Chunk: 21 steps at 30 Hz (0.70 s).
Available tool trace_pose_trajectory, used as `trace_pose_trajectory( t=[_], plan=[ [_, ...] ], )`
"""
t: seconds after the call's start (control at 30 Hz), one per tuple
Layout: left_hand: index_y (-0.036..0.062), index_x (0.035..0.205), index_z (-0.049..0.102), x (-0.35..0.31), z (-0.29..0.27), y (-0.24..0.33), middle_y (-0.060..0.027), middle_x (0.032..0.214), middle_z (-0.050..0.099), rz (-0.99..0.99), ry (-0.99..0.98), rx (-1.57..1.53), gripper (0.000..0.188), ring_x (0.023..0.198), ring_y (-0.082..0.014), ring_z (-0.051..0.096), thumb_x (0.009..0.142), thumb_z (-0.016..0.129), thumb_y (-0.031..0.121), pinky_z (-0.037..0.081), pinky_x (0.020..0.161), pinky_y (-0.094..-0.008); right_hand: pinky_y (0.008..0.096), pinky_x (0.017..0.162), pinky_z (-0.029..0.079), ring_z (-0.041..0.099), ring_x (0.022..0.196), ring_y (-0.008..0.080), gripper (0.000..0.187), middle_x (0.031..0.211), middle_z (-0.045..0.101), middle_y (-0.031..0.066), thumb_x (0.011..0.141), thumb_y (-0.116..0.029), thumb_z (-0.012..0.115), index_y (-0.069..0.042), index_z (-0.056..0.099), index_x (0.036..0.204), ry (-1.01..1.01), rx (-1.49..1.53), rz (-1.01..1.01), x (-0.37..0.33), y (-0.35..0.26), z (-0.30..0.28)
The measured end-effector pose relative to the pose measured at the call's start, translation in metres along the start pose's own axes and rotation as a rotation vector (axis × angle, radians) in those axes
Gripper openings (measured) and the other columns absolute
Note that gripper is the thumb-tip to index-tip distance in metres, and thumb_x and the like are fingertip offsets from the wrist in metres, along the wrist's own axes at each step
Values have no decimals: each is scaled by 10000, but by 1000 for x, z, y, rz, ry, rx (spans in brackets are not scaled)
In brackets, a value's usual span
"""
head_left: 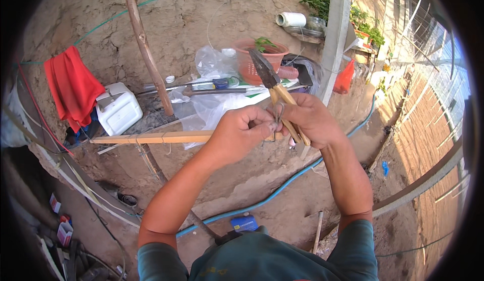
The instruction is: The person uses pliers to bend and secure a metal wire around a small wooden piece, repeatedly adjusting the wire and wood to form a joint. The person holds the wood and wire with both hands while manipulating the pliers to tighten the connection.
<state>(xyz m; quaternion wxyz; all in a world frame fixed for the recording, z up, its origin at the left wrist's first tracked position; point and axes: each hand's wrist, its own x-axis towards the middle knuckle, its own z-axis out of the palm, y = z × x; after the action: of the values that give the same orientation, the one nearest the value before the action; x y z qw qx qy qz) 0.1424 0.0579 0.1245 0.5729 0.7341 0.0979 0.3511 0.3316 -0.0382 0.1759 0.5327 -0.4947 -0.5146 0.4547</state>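
Note:
My right hand is closed around a pair of pliers with dark jaws and tan handles. The jaws point up and away from me, and the handle ends stick out below the fingers. Beside it, my left hand is closed in a pinch, its fingertips almost touching those of the right. Between the two hands shows a thin bent piece of wire, which the left fingertips seem to grip. How far it runs behind the fingers is hidden.
A wooden bar crosses in front of a ledge bearing a clay-coloured pot, plastic sheeting and tools. At left are a white container and red cloth. A concrete post rises at right; a blue hose runs below.

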Motion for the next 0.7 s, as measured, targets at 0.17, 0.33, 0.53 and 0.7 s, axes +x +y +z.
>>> trace_pose_trajectory(
  t=[0.17, 0.33, 0.53, 0.7],
  plan=[
    [-11, 1065, 711, -2, -5, 0, -26, 954, 727, 3, 28, 18, 149, 779, -67, 607, 1029, 716, 134, 515, 670, -251, 264, 616, 535, 658, 676, 124, 174, 793, 703, 76, 982, -119, 659, 47, 711, 982, 7, -128, 25, 1, -7, 0],
    [-5, 1092, 704, -4, -18, 2, -31, 913, 716, 21, 47, -76, 176, 716, -70, 588, 1040, 709, 163, 498, 625, -248, 258, 604, 530, 658, 665, 118, 154, 776, 702, 75, 949, -95, 653, 49, 707, 960, 25, -203, 10, 1, -7, 4],
    [18, 1040, 687, -2, -16, 7, 0, 818, 653, 4, 56, -52, 161, 669, -61, 550, 1045, 685, 179, 446, 573, -238, 244, 530, 533, 662, 625, 104, 276, 807, 696, 52, 1006, -216, 695, 46, 713, 1093, -16, -244, 5, 7, -2, -4],
    [26, 992, 671, 1, -16, 9, 19, 768, 595, -90, 57, -195, 132, 633, -57, 510, 1035, 650, 149, 409, 544, -240, 270, 591, 529, 641, 636, 137, 179, 765, 676, 86, 956, -101, 604, 48, 687, 905, 12, -128, 52, 8, -6, 4]
  ],
)
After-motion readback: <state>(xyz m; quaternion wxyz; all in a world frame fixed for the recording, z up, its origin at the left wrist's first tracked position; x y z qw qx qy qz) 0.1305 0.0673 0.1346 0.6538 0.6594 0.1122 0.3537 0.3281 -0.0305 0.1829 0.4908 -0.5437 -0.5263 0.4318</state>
